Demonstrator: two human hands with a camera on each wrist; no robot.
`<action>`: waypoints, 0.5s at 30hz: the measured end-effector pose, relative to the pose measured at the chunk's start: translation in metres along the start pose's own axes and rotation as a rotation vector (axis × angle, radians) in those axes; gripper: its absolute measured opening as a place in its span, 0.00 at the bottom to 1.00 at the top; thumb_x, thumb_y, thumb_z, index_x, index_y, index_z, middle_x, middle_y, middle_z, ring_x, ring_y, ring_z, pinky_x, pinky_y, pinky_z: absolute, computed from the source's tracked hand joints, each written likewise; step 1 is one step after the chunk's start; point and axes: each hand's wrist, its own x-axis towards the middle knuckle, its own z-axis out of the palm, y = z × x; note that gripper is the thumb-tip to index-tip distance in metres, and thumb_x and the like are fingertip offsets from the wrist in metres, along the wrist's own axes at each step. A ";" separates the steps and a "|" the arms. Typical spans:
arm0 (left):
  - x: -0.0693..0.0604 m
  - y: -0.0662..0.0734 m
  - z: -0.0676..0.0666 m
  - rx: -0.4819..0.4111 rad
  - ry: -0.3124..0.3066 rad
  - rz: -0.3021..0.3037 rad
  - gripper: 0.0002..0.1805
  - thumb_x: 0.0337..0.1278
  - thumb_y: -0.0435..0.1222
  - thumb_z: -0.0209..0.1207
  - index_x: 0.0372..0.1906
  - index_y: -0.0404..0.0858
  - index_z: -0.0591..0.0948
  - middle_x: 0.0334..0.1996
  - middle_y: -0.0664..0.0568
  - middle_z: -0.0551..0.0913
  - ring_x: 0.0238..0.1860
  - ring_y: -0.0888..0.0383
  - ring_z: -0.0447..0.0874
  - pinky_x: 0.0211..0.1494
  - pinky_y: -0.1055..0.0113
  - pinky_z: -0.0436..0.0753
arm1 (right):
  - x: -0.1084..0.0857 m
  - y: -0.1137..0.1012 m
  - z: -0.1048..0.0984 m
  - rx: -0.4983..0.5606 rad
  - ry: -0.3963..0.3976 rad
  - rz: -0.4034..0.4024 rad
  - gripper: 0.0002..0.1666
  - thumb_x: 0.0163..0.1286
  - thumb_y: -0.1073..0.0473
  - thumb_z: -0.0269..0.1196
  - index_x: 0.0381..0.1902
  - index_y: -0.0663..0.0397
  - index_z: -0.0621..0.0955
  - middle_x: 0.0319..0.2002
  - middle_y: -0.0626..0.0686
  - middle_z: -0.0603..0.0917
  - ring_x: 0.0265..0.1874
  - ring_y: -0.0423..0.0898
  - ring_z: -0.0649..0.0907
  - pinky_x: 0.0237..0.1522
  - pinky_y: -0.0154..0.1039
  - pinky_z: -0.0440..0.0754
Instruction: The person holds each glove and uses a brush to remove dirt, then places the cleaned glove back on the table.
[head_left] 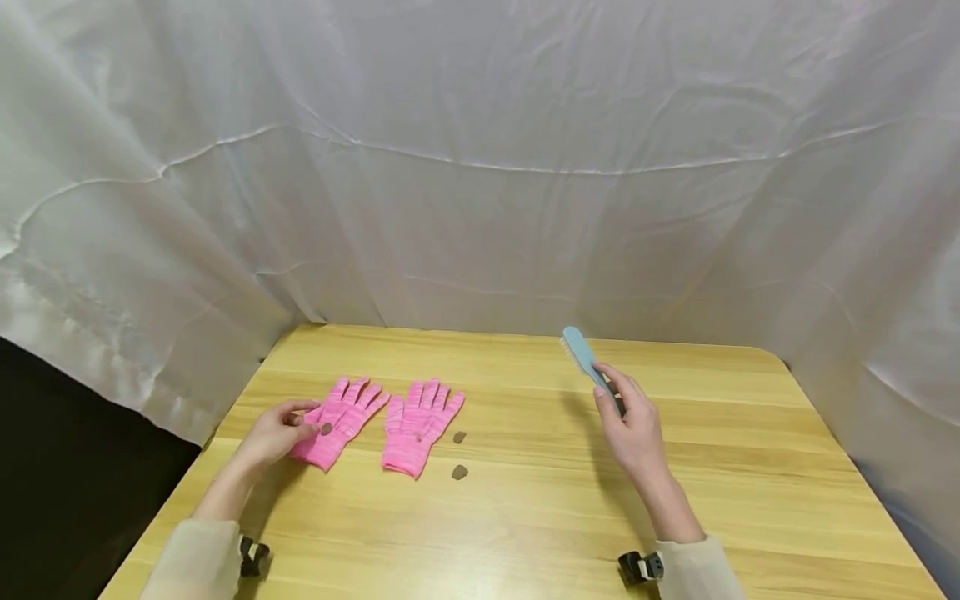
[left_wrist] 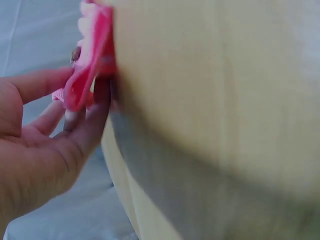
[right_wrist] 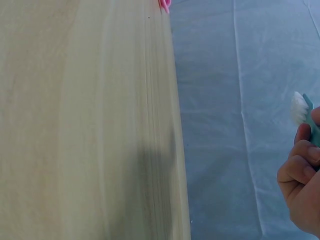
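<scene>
My left hand (head_left: 279, 432) pinches the near left edge of a pink knitted glove (head_left: 345, 421), thumb on top and fingers underneath. In the left wrist view the glove's edge (left_wrist: 90, 75) is folded up between thumb and fingers. A small brown piece (head_left: 326, 428) lies on this glove. Beside it a second pink glove (head_left: 411, 442) lies flat, with a small dark spot on its palm. My right hand (head_left: 633, 421) grips the handle of a light blue brush (head_left: 581, 348) above the table, its white bristles (right_wrist: 299, 108) facing left in the right wrist view.
Two brown flat pieces (head_left: 460, 472) lie on the wooden table (head_left: 525, 517), right of the second glove. A pale curtain (head_left: 480, 225) hangs behind the table and along its sides. The table's left edge is close to my left hand.
</scene>
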 end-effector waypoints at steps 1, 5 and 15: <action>0.000 0.001 -0.001 -0.008 0.002 0.002 0.29 0.64 0.27 0.62 0.69 0.24 0.72 0.38 0.45 0.77 0.38 0.55 0.72 0.34 0.70 0.78 | 0.000 0.000 0.000 -0.005 0.001 0.005 0.21 0.79 0.64 0.59 0.67 0.56 0.79 0.38 0.54 0.80 0.23 0.41 0.71 0.22 0.32 0.69; 0.000 0.003 -0.003 -0.048 -0.027 0.006 0.27 0.69 0.27 0.59 0.70 0.25 0.71 0.48 0.32 0.79 0.41 0.56 0.75 0.37 0.71 0.81 | 0.000 0.001 -0.001 -0.017 -0.005 0.021 0.21 0.79 0.63 0.59 0.68 0.54 0.79 0.38 0.53 0.80 0.24 0.42 0.72 0.23 0.33 0.70; 0.002 0.003 -0.006 -0.135 -0.147 -0.047 0.24 0.74 0.27 0.53 0.71 0.29 0.73 0.79 0.33 0.58 0.75 0.37 0.59 0.49 0.78 0.78 | -0.001 0.002 0.000 -0.011 -0.002 0.009 0.21 0.79 0.63 0.59 0.68 0.54 0.79 0.38 0.53 0.80 0.23 0.41 0.71 0.22 0.32 0.70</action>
